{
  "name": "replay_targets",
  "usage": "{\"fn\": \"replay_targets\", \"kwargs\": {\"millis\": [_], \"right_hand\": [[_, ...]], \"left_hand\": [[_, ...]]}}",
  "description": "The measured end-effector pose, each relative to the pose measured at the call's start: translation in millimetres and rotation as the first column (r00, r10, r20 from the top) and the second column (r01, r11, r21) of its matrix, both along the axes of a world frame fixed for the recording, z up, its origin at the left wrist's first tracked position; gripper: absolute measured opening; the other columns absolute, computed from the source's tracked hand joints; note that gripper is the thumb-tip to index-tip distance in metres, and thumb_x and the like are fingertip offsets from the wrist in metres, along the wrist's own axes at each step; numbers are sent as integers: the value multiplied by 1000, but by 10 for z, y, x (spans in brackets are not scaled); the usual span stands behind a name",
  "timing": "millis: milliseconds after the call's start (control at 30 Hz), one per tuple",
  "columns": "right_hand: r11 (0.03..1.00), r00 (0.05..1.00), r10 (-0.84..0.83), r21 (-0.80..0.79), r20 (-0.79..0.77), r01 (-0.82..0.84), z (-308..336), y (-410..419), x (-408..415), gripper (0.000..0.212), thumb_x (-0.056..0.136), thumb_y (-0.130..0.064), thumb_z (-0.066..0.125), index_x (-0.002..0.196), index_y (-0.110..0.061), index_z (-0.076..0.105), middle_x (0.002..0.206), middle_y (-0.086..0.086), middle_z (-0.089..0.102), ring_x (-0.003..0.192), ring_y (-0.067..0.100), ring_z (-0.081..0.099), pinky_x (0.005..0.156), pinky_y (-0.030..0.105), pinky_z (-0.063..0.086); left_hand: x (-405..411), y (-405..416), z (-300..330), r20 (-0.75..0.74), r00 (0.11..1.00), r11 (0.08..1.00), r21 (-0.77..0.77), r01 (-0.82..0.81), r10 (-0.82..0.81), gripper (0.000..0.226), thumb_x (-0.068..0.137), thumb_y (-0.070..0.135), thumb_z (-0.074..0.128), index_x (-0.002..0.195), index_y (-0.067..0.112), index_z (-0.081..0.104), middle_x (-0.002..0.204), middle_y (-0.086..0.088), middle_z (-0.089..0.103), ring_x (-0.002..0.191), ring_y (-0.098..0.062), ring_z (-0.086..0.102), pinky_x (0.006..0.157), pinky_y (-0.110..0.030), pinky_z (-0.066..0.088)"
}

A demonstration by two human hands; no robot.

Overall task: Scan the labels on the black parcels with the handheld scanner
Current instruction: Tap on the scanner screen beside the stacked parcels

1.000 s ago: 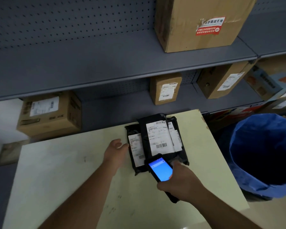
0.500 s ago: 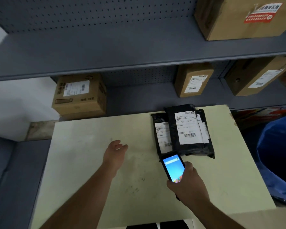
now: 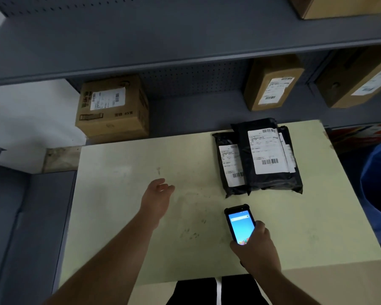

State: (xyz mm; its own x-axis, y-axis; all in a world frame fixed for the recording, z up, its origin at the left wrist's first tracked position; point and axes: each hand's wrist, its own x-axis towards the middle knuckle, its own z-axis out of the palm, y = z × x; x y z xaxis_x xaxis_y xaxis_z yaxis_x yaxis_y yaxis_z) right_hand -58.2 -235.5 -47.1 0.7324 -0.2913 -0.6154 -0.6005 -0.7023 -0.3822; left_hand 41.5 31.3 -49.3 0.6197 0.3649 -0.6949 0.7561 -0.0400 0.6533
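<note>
A: Ahead of the right hand (image 3: 256, 249), toward the far right part of the table (image 3: 123, 216): the black parcels (image 3: 260, 157), overlapping in a small pile, white labels (image 3: 266, 150) face up. Barcodes visible on the top label and on the one to its left.

B: Contact between hands and pile?

A: None. Both hands are apart from it. The right hand is wrapped around the lower half of the handheld scanner (image 3: 240, 225), fingers closed on its body, thumb at the right edge of the screen. Screen is lit blue, facing up toward the camera; the top end of the device points at the near edge of the pile, with bare tabletop between them.

B: Left hand?

A: The left hand (image 3: 157, 194) is over the tabletop, well to the left of the parcels, loosely open with fingers curled a little, holding nothing. Cannot tell whether it touches the surface.

B: Surroundings?

A: Beyond the left hand, a cardboard box (image 3: 112, 106) on the grey shelf (image 3: 185, 40). Beyond the parcels, another labelled box (image 3: 273, 84). Right of the right hand, at the frame edge, a blue bag (image 3: 378, 194).
</note>
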Motion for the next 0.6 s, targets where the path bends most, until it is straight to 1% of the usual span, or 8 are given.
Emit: {"fn": "replay_targets", "kwargs": {"millis": [33, 100, 167, 267, 333, 400, 467, 600], "right_hand": [[1000, 1000, -11, 1, -1, 11, -36, 18, -11, 72, 72, -33, 81, 130, -11, 43, 109, 6, 54, 97, 33, 64, 83, 46, 61], [1000, 1000, -27, 6, -5, 27, -103, 45, -28, 72, 74, -32, 82, 130, -10, 43, 110, 6, 54, 98, 34, 64, 83, 44, 60], [999, 999, -45, 14, -5, 45, -176, 68, -32, 71, 74, -30, 83, 129, -9, 44, 113, 10, 56, 99, 36, 65, 83, 44, 59], [998, 998, -62, 9, -4, 62, -260, 104, -27, 65, 75, -29, 84, 124, -9, 45, 114, 11, 57, 100, 37, 64, 84, 44, 58], [997, 997, -71, 3, -6, 71, -315, 120, -26, 65, 75, -30, 85, 122, -10, 45, 116, 13, 57, 103, 37, 63, 86, 46, 58], [996, 996, -85, -2, -6, 85, -364, 124, -19, 68, 76, -30, 87, 125, -9, 45, 119, 14, 57, 107, 38, 62, 89, 48, 59], [995, 995, -98, -10, -12, 98, -405, 126, -15, 73, 77, -30, 88, 130, -8, 44, 125, 15, 57, 113, 39, 60, 92, 50, 59], [994, 995, -96, -60, -30, 94, -452, 162, -9, 81, 78, -35, 88, 138, -8, 41, 133, 15, 58, 123, 38, 58, 100, 52, 56]], "left_hand": [[-16, 8, -24, 0, 1000, 1000, -12, -2, 2, 51, 80, 30, 83, 127, 23, 65, 116, -2, 74, 115, -30, 68, 107, -42, 50], [-55, 44, -115, 5, 1000, 999, -32, -13, 13, 57, 66, 37, 80, 120, 28, 64, 121, -6, 75, 112, -30, 68, 108, -44, 50], [-93, 65, -167, 6, 1000, 999, -27, -22, 23, 55, 64, 38, 78, 116, 31, 64, 121, -6, 75, 112, -29, 69, 108, -45, 50], [-155, 63, -181, 5, 1000, 1000, -6, 26, -26, 47, 74, 34, 80, 117, 33, 62, 115, 1, 72, 118, -29, 68, 102, -41, 50], [-189, 56, -235, 15, 999, 999, 29, 45, -46, 44, 82, 30, 80, 123, 29, 64, 119, -2, 73, 118, -28, 68, 101, -38, 50], [-219, 51, -264, 9, 999, 997, 61, 53, -54, 43, 90, 26, 77, 130, 24, 65, 122, -2, 73, 114, -26, 68, 97, -34, 50], [-256, 53, -295, 6, 999, 996, 68, 51, -52, 44, 91, 25, 76, 134, 22, 64, 122, -1, 73, 114, -26, 68, 93, -31, 48], [-333, 91, -356, -20, 999, 996, 73, 47, -45, 43, 92, 25, 75, 133, 25, 65, 123, 2, 72, 116, -23, 67, 100, -34, 50]]}}
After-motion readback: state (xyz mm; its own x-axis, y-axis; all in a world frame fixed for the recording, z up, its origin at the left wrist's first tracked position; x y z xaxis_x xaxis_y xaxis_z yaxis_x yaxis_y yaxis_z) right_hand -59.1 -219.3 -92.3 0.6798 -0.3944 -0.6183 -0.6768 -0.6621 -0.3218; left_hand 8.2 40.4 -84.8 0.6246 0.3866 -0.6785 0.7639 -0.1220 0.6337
